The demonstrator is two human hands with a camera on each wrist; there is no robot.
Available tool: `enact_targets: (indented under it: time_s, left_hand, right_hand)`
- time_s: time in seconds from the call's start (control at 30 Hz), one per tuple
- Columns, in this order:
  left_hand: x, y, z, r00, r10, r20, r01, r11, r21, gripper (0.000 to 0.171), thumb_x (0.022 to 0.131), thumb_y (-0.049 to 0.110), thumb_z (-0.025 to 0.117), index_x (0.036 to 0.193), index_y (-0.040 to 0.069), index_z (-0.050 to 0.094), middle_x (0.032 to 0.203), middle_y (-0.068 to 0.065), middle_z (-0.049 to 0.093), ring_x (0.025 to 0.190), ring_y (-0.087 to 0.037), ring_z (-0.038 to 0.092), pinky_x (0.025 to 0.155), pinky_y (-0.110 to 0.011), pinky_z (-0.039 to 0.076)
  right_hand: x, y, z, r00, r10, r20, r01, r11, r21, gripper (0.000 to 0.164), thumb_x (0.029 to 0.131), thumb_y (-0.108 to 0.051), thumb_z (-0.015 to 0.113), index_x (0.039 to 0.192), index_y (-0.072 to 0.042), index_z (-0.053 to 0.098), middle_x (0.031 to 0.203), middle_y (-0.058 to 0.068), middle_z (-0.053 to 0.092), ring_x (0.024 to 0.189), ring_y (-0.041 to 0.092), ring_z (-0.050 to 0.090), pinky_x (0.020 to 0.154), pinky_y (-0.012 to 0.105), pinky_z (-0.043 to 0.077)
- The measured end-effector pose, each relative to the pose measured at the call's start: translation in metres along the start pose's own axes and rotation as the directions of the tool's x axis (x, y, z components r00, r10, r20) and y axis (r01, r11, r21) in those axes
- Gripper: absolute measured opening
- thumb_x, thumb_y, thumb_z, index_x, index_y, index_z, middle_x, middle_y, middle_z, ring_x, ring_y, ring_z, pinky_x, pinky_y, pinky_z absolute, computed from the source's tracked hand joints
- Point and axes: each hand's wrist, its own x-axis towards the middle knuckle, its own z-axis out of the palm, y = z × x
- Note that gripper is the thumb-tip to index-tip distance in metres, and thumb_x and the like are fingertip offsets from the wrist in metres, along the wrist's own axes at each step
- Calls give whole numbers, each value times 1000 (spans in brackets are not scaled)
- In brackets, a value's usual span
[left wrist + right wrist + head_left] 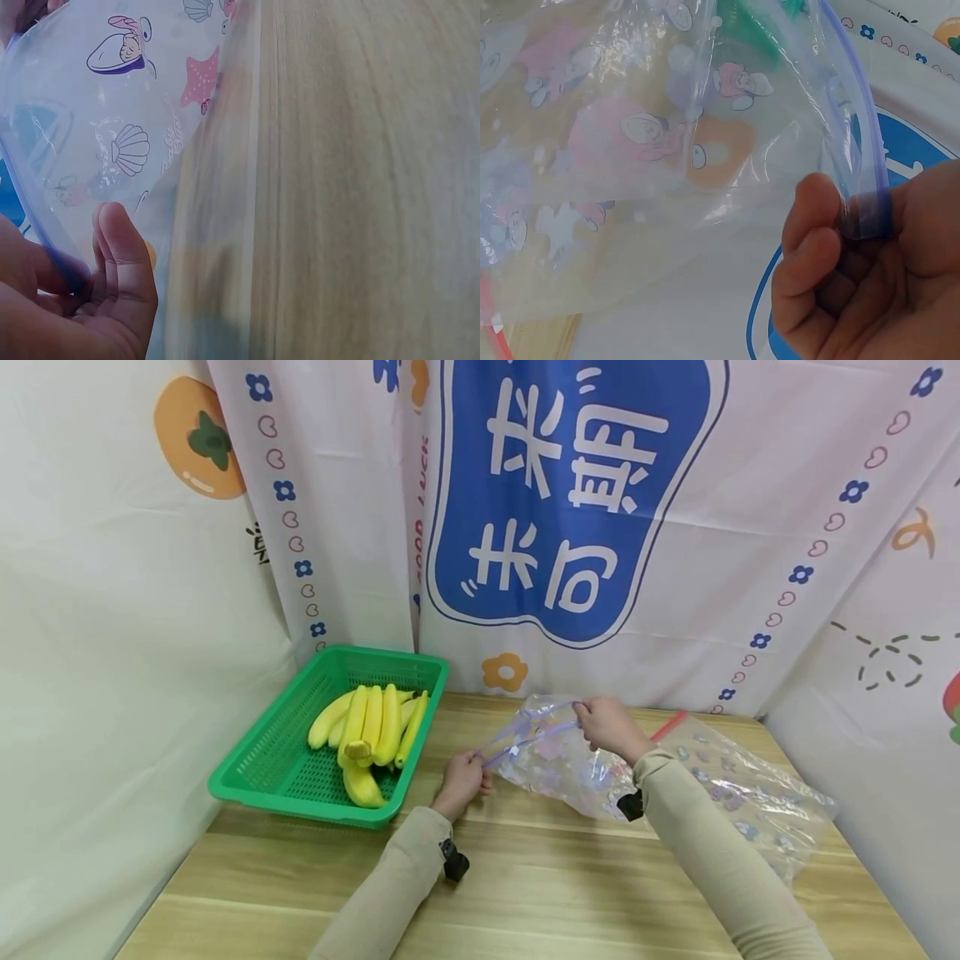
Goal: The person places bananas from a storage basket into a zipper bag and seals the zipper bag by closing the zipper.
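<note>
Both hands hold a clear zip bag (555, 760) with a purple zip strip and printed shells and starfish. My left hand (461, 783) pinches the near left corner of the strip; in the left wrist view its thumb and fingers (124, 247) close on that corner. Farther right and higher, my right hand (609, 727) pinches the strip's other end, also seen in the right wrist view with curled fingers (810, 247). Between the hands the two purple edges stand apart, so the bag's mouth gapes. The bag's body hangs toward the right, low over the table.
A green basket (307, 806) at the left holds several yellow bananas (371, 722). A second clear printed bag (757, 793) with a red zip strip lies at the right, partly behind the right forearm. The wooden table (555, 893) meets a printed curtain (360, 568) at the back.
</note>
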Motion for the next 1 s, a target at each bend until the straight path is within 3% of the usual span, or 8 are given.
enact_targets:
  time_s: [0.2, 0.43, 0.73, 0.87, 1.0]
  left_hand:
    - [-2, 0, -1, 1000, 14, -11, -14, 1000, -3, 25, 95, 3, 39, 100, -12, 59, 72, -17, 59, 49, -13, 55, 48, -28, 53]
    - [0, -3, -2, 1000, 11, 5, -11, 1000, 9, 27, 95, 5, 40, 103, -11, 60, 73, -17, 60, 52, -13, 56, 52, -28, 55]
    - [-1, 9, -1, 998, 24, 54, -25, 999, 30, 25, 95, 8, 47, 101, -13, 58, 75, -18, 61, 49, -10, 54, 48, -23, 50]
    - [-3, 18, 0, 994, 58, 88, -61, 998, 29, 24, 94, 9, 50, 94, -14, 58, 74, -18, 60, 49, -11, 55, 49, -25, 52]
    - [-6, 24, -1, 992, 68, 107, -75, 995, 61, 27, 96, 13, 49, 98, -12, 59, 75, -14, 59, 53, -13, 57, 54, -29, 54]
  right_hand:
    - [-1, 2, -1, 1000, -4, -8, 4, 1000, -3, 40, 102, -20, 37, 74, -5, 60, 66, 6, 58, 46, 16, 58, 59, 34, 50]
    - [-3, 4, -4, 999, -21, -25, 20, 1000, -18, 40, 102, -21, 37, 75, -5, 62, 64, 4, 58, 45, 15, 57, 71, 40, 51]
    - [-2, -4, 11, 1000, -21, -14, 21, 1000, 7, 42, 103, -23, 36, 79, -2, 64, 60, 6, 59, 45, 16, 58, 57, 33, 50]
    - [0, -5, 14, 998, -39, -50, 39, 999, -1, 41, 102, -21, 36, 79, -2, 65, 59, 3, 57, 43, 15, 57, 59, 34, 49]
    - [-1, -7, 13, 997, -41, -59, 42, 999, 17, 41, 102, -21, 36, 76, -4, 64, 59, 3, 56, 43, 15, 57, 60, 34, 49]
